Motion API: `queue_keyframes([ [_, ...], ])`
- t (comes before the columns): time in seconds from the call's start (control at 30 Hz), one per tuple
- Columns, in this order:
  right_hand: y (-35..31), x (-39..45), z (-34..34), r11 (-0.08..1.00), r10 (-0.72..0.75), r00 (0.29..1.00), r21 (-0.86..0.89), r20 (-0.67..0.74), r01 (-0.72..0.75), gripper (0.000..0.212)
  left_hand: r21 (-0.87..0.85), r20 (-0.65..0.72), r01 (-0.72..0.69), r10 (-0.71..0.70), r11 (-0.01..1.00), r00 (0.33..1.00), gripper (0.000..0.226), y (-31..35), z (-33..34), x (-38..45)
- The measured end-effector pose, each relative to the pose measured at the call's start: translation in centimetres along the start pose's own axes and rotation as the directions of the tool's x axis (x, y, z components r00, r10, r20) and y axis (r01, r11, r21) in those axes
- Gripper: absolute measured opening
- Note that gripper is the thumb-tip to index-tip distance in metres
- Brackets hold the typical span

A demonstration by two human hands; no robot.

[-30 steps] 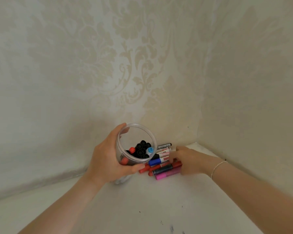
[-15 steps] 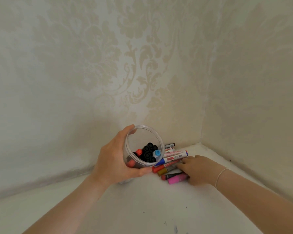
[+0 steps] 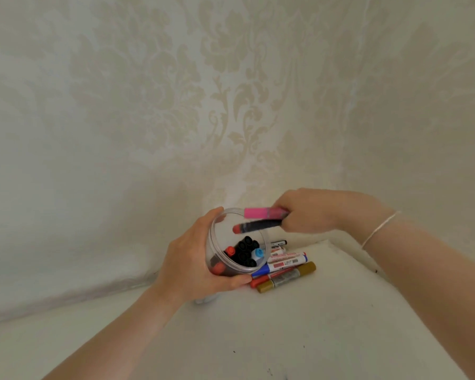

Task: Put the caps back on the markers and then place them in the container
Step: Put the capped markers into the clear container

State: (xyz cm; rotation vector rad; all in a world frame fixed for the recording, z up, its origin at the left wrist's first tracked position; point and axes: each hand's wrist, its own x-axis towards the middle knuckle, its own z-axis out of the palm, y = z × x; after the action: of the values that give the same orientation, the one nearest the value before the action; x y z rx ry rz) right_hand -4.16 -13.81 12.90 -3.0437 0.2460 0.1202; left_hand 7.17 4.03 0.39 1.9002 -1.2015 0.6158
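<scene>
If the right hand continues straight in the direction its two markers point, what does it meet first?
Probably the left hand's fingertip on the rim of the clear plastic container. The right hand holds a pink marker and a black red-capped marker pointing leftward across the opening; depth is uncertain.

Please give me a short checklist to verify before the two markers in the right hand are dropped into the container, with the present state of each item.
1. Left hand grips the clear container firmly: ok.
2. Container mouth is tilted toward the incoming markers: ok.
3. Right hand holds both the pink marker and the black marker with a red cap: ok.
4. Both caps are fully seated: cannot tell, the image is blurred.
5. Marker ends are at the container mouth: ok.
6. Room is left among the markers already inside: ok, the upper part looks free.
</scene>
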Motion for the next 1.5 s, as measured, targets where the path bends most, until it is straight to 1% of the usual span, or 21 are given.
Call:
queue_keyframes([
  [0.07,-2.3,0.1,0.6,0.918,0.037,0.995,-0.391,-0.089,-0.069,0.016,0.027,0.016,-0.015,0.014,1.000,1.000,0.109,0.3,0.0,0.0],
  [0.1,-3.2,0.1,1.2,0.869,0.016,0.991,-0.488,-0.130,-0.079,0.021,0.039,0.023,-0.025,0.024,0.999,0.999,0.109,0.5,0.0,0.1],
  [0.13,-3.8,0.3,1.7,0.850,-0.014,0.987,-0.522,-0.158,-0.072,0.027,0.051,0.032,-0.039,0.038,0.998,0.999,0.109,0.7,0.1,0.1],
  [0.2,-4.3,0.9,2.4,0.880,-0.079,0.976,-0.474,-0.204,-0.028,0.039,0.080,0.062,-0.077,0.072,0.994,0.995,0.109,1.0,0.3,0.1],
  [0.3,-4.5,1.1,2.1,0.950,-0.105,0.971,-0.310,-0.217,0.033,0.048,0.109,0.093,-0.097,0.087,0.989,0.992,0.110,1.2,0.4,0.1],
  [0.37,-4.5,0.9,1.8,0.971,-0.097,0.972,-0.236,-0.214,0.045,0.043,0.094,0.084,-0.084,0.077,0.992,0.993,0.111,1.1,0.3,0.2],
  [0.43,-4.4,0.7,1.7,0.962,-0.107,0.962,-0.271,-0.252,0.036,0.028,0.079,0.079,-0.082,0.076,0.993,0.994,0.110,1.0,0.2,0.3],
  [0.53,-4.3,0.9,1.9,0.957,-0.112,0.940,-0.290,-0.323,0.014,0.028,0.078,0.068,-0.082,0.076,0.994,0.995,0.110,1.0,0.2,0.4],
  [0.6,-4.2,1.0,1.9,0.988,-0.073,0.948,-0.150,-0.309,0.027,0.034,0.057,0.054,-0.066,0.063,0.996,0.997,0.109,0.9,0.1,0.4],
  [0.67,-4.0,1.0,2.0,0.990,-0.038,0.965,0.121,-0.260,0.072,0.036,0.048,0.054,-0.056,0.054,0.997,0.997,0.109,0.8,0.1,0.4],
  [0.8,-3.5,0.7,1.9,0.878,-0.033,0.986,0.467,-0.163,0.107,0.016,0.037,0.059,-0.033,0.031,0.999,0.998,0.109,0.7,0.1,0.4],
  [0.87,-3.1,0.7,2.0,0.790,-0.061,0.989,0.599,-0.132,0.129,0.018,0.021,0.054,-0.020,0.019,1.000,0.998,0.109,0.6,0.1,0.5],
  [0.93,-2.9,1.0,2.6,0.690,-0.058,0.984,0.706,-0.169,0.162,0.023,0.006,0.049,-0.010,0.010,1.000,0.999,0.109,0.5,0.0,0.4],
  [0.97,-3.0,1.2,3.1,0.670,-0.033,0.973,0.717,-0.228,0.191,0.023,-0.002,0.047,-0.003,0.003,1.000,0.999,0.109,0.4,0.0,0.4],
  [1.03,-3.2,1.8,4.2,0.722,0.008,0.925,0.642,-0.379,0.257,0.017,-0.014,0.040,0.002,-0.002,1.000,0.999,0.109,0.2,0.1,0.4],
  [1.1,-3.5,2.1,5.0,0.803,-0.029,0.888,0.518,-0.459,0.294,0.013,-0.015,0.033,0.003,-0.002,1.000,0.999,0.109,0.1,0.2,0.3],
  [1.2,-3.5,2.2,5.4,0.824,-0.101,0.871,0.449,-0.481,0.344,0.017,-0.026,0.016,0.011,-0.011,1.000,1.000,0.111,0.1,0.2,0.3],
  [1.3,-3.4,1.8,5.2,0.804,-0.132,0.850,0.446,-0.509,0.392,0.022,-0.025,0.002,0.014,-0.014,1.000,1.000,0.111,0.0,0.2,0.2],
  [1.43,-3.5,1.9,5.8,0.913,-0.264,0.883,0.195,-0.390,0.359,0.039,-0.044,-0.004,0.001,-0.001,0.999,1.000,0.109,-0.3,0.2,0.2],
  [1.47,-3.5,1.9,5.9,0.907,-0.279,0.869,0.185,-0.408,0.378,0.037,-0.048,-0.003,-0.002,0.002,0.999,1.000,0.109,-0.3,0.2,0.2],
  [1.5,-3.4,1.8,5.8,0.876,-0.256,0.846,0.257,-0.468,0.407,0.034,-0.046,-0.004,-0.001,0.001,0.999,1.000,0.109,-0.4,0.2,0.2],
])
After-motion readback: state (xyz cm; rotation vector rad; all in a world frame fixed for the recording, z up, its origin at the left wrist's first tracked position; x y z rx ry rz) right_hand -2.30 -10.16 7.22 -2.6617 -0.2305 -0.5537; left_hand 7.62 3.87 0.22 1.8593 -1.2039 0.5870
